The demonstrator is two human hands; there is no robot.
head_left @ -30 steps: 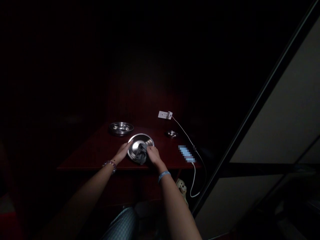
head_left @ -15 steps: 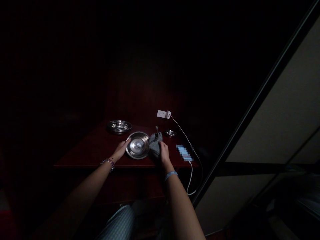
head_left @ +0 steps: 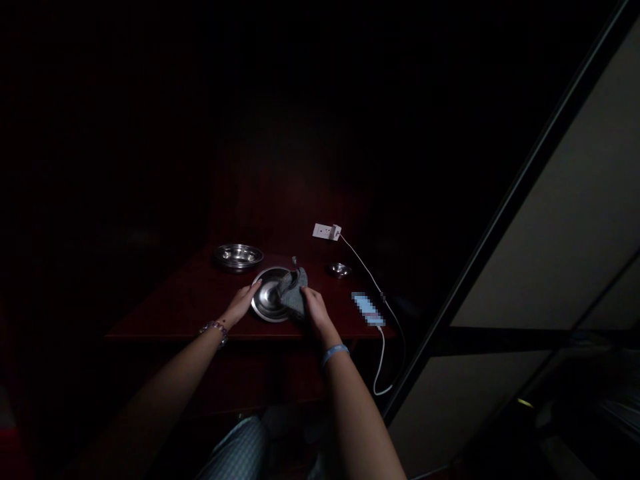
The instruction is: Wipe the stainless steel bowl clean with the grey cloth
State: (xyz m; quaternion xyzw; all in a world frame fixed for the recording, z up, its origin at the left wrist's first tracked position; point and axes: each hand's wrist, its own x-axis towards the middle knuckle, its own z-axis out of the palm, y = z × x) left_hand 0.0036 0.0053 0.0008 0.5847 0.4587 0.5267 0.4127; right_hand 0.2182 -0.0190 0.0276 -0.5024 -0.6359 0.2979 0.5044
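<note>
A steel plate is steadied and wiped with a cloth near the desk's front edge.

The left hand (head_left: 243, 304) is laid open against the left rim of the steel plate (head_left: 269, 300), fingers spread and touching it; the right hand (head_left: 314, 313) is closed around a grey cloth (head_left: 293, 296), which is pressed onto the plate's right side. Since the plate lies close to the front edge of the desk (head_left: 190, 300), it could be pushed off by a hard stroke. A phone (head_left: 368, 309) on its white cable (head_left: 383, 360) lies just beside the right hand and could be knocked or snagged. A second plate (head_left: 239, 256) and a small bowl (head_left: 339, 270) stand farther back.
</note>
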